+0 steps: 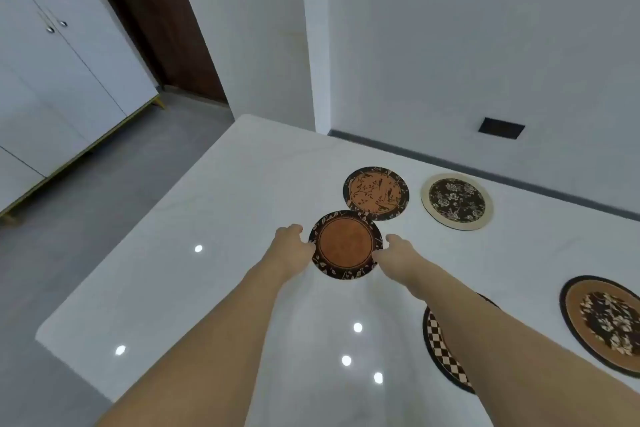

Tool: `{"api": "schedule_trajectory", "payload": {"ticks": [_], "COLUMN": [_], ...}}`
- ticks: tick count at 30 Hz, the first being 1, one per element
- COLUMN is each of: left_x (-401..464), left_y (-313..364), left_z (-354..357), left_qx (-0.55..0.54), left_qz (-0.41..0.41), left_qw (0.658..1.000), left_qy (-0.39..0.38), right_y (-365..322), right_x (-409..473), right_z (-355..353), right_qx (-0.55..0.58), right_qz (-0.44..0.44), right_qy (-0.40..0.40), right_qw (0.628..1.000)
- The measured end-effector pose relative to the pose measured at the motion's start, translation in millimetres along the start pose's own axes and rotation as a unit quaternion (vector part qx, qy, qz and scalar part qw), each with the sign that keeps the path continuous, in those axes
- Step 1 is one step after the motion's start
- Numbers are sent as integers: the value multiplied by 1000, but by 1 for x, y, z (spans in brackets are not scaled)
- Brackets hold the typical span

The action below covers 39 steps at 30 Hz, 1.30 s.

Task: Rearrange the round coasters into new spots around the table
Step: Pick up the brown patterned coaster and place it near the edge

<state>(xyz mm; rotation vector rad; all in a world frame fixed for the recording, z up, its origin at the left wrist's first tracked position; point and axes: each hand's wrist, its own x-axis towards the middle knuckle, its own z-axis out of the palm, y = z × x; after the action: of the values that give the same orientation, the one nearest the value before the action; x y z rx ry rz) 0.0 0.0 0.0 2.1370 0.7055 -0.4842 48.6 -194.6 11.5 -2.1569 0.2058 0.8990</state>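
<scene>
Fingers (pixel 306 246) of my left hand (pixel 291 246) press the left rim of the plain-centred coaster (pixel 345 244), and my right hand (pixel 393 251) pinches the opposite rim, so both hands grip this one disc between them. I can't tell whether it's lifted or flat on the white tabletop (pixel 214 253); it sits mid-table, and its far edge looks to touch or just overlap the bird-pattern coaster (pixel 376 193) behind it.

To do this well, I reckon I should keep both grips level and raise the disc clear before carrying it, so I don't drag that bird-pattern neighbour along. It's thin and flat, so sliding a fingertip under the rim is probably the sure way to hold it.

Now, room. Left is wide open: bare tabletop runs out to the left edge and the near left corner, with only ceiling-light reflections on it. That's my pick for a new spot, kept back from the edge above the grey floor. Right is crowded: the cream-rimmed floral coaster (pixel 457 201) sits beside the bird one, the checkered coaster (pixel 438 350) lies partly under my right forearm, and the tan floral coaster (pixel 604 322) is at the right border.
</scene>
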Motion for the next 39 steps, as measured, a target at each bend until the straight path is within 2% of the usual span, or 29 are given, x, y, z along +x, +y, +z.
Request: {"api": "schedule_trajectory", "payload": {"ticks": [5,7,10,14,17,23,27,32,39], "left_x": [40,58,85,110,118,111,97,78,88], "left_y": [15,16,14,16,9,-4,-8,-23,-85], "left_z": [9,17,27,31,33,26,-8,-84,-195], "left_qx": [-133,-115,-43,-40,-59,-83,-128,-175,-210], "left_qz": [-22,-24,-42,-46,-59,-1,-6,-4,-21], "left_qw": [991,993,997,993,994,994,986,973,942], "left_qy": [-7,1,58,106,74,67,108,154,262], "right_y": [1,1,-1,8,12,-5,-39,-107,-211], "right_x": [51,71,93,117,123,112,93,66,55], "right_z": [-4,1,7,12,17,21,26,45,125], "right_qx": [91,103,116,154,130,41,48,74,81], "right_qz": [33,54,71,83,97,69,32,-27,-98], "right_qy": [8,28,63,101,110,106,102,90,42], "right_qw": [995,993,989,979,981,991,993,993,991]}}
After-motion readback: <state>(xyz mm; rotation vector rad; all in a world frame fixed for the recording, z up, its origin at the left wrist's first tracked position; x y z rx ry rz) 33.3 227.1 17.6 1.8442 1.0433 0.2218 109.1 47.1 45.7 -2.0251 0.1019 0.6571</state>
